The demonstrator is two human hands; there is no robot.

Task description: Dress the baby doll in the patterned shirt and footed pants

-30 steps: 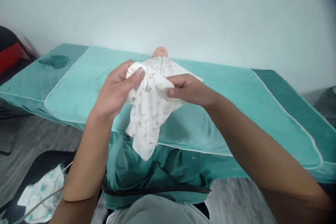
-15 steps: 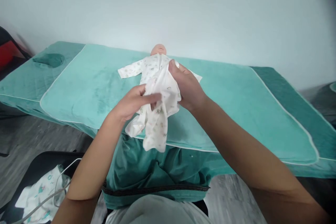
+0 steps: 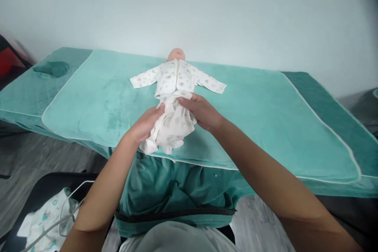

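A baby doll (image 3: 176,53) lies on its back on a teal towel (image 3: 254,118), head toward the wall, dressed in a white printed top (image 3: 176,78) with both sleeves spread out. Below the top lie white printed baby trousers (image 3: 173,126), bunched at the doll's waist. My left hand (image 3: 147,123) grips the trousers' left side at the waistband. On the right side my right hand (image 3: 200,111) pinches the waistband. The doll's legs are hidden under the cloth.
The towel covers a teal padded table (image 3: 330,98) set against a pale wall. A small teal cloth (image 3: 49,69) lies at the far left end. At the lower left a black seat (image 3: 44,183) holds another printed garment (image 3: 44,220) and a white cable.
Both hands have lowered the trousers from mid-air down onto the doll's lower body. The doll's top and sleeves, hidden earlier behind the cloth, now show fully.
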